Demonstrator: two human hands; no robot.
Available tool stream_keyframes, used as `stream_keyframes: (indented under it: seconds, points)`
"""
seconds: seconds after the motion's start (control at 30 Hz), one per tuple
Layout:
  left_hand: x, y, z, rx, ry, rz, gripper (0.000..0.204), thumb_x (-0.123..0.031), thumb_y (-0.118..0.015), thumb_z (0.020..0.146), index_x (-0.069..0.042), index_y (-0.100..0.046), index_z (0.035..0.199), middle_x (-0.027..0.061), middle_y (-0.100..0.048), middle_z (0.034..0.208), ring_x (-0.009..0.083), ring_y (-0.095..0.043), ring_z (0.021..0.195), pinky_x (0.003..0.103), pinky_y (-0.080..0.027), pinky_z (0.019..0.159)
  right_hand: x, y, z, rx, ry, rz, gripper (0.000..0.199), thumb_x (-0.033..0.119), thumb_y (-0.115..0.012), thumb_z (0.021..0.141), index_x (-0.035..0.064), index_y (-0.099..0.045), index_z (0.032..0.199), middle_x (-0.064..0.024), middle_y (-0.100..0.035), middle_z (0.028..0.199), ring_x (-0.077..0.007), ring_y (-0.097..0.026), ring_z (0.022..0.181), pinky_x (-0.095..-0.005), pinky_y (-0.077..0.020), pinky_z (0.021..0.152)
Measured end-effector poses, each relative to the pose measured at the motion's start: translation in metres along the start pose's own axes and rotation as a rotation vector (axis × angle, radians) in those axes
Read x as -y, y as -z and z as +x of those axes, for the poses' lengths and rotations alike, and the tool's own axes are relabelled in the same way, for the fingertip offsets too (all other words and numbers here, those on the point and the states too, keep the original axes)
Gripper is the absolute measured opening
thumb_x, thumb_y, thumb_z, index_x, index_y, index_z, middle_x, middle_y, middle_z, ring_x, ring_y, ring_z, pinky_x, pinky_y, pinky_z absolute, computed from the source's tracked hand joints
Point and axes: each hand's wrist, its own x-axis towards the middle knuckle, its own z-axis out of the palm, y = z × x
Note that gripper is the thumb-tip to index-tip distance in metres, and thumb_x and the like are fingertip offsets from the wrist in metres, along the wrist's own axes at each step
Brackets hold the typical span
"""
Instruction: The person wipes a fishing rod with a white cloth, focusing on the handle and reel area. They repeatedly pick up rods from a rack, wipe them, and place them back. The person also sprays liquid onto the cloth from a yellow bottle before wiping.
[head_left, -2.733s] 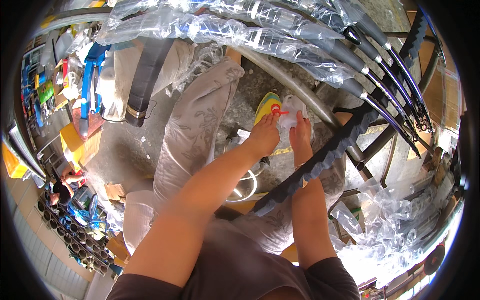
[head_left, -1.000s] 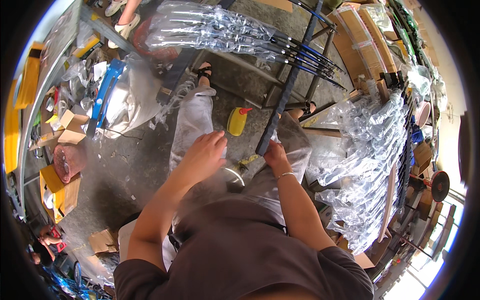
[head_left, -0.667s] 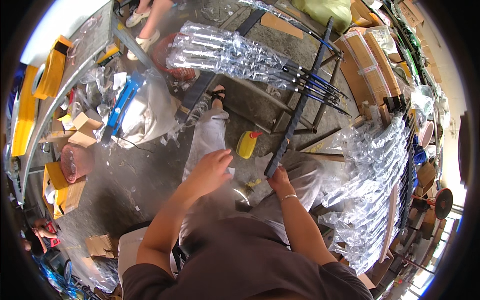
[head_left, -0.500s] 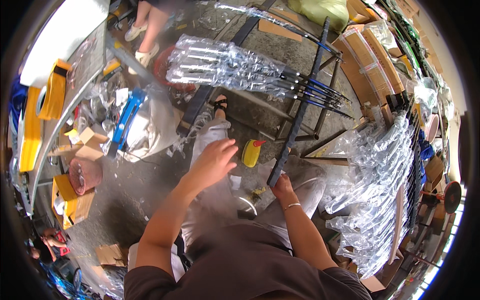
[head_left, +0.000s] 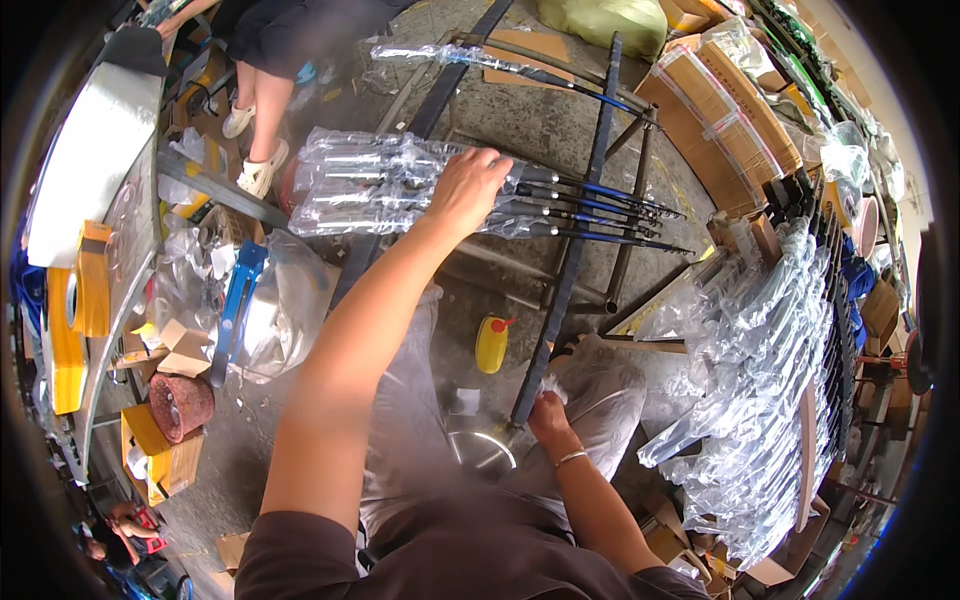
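Several fishing rods (head_left: 385,185) in clear plastic sleeves lie side by side across a rack, their bare blue and black tips pointing right. My left hand (head_left: 468,190) reaches over them with its fingers bent down around a sleeved rod; the fingertips are partly hidden. Low in the middle, my right hand (head_left: 550,418) is closed beside the near end of a black wrapped bar (head_left: 566,290) of the rack. A pale, filmy bit shows at its fingers, too small to name. A yellow bottle (head_left: 491,345) with a red spout stands on the floor between the hands.
Another sleeved rod (head_left: 430,54) lies farther back. At right, a big pile of plastic-wrapped rods (head_left: 745,390) leans near cardboard boxes (head_left: 725,125). On the left are a table (head_left: 125,250) with yellow tape boxes, a blue tool (head_left: 238,305) and a red bucket (head_left: 182,407). Another person's legs (head_left: 266,115) stand beyond.
My left hand has moved forward from above my lap onto the sleeved rods. My right hand stays low by the bar's end. The whole view has shifted somewhat.
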Motion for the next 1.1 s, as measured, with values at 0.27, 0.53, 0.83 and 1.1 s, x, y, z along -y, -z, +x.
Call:
stream_keyframes:
  seconds: [0.27, 0.53, 0.83, 1.1]
  points:
    - [-0.001, -0.046, 0.049, 0.285, 0.081, 0.147, 0.018, -0.014, -0.063, 0.088, -0.008, -0.063, 0.104, 0.0117, -0.054, 0.11, 0.03, -0.051, 0.112, 0.048, -0.042, 0.099, -0.003, 0.003, 0.003, -0.15, -0.18, 0.18, 0.022, 0.022, -0.06, 0.091, 0.0013, -0.058, 0.084, -0.0032, -0.057, 0.069, -0.0139, -0.052, 0.058, -0.0319, -0.0408, 0.049]
    - [-0.008, -0.051, 0.054, 0.323, -0.01, 0.198, 0.022, -0.016, -0.041, 0.096, -0.005, -0.058, 0.105, 0.0148, -0.055, 0.115, 0.0311, -0.051, 0.113, 0.052, -0.039, 0.1, 0.02, -0.005, 0.001, 0.077, -0.141, 0.444, 0.028, 0.002, -0.046, 0.088, -0.0038, -0.057, 0.114, -0.0155, -0.063, 0.112, -0.0308, -0.063, 0.106, -0.0418, -0.0512, 0.095]
    - [0.004, -0.011, 0.051, 0.199, -0.129, 0.262, 0.031, -0.01, -0.052, 0.087, -0.002, -0.049, 0.116, 0.0165, -0.053, 0.101, 0.0317, -0.058, 0.097, 0.045, -0.045, 0.093, -0.024, 0.017, 0.022, -0.042, 0.165, 0.008, 0.023, 0.012, -0.054, 0.093, -0.0049, -0.058, 0.108, -0.0095, -0.065, 0.09, -0.0213, -0.064, 0.077, -0.0363, -0.0527, 0.067]
    - [-0.028, 0.124, 0.062, -0.155, -0.09, 0.32, 0.036, -0.036, -0.06, 0.095, -0.003, -0.044, 0.095, 0.0178, -0.058, 0.079, 0.0279, -0.062, 0.058, 0.039, -0.052, 0.047, 0.017, 0.003, 0.008, -0.05, -0.096, 0.373, 0.02, 0.019, -0.059, 0.092, -0.0006, -0.056, 0.099, -0.0056, -0.059, 0.08, -0.0176, -0.058, 0.067, -0.0344, -0.0463, 0.055]
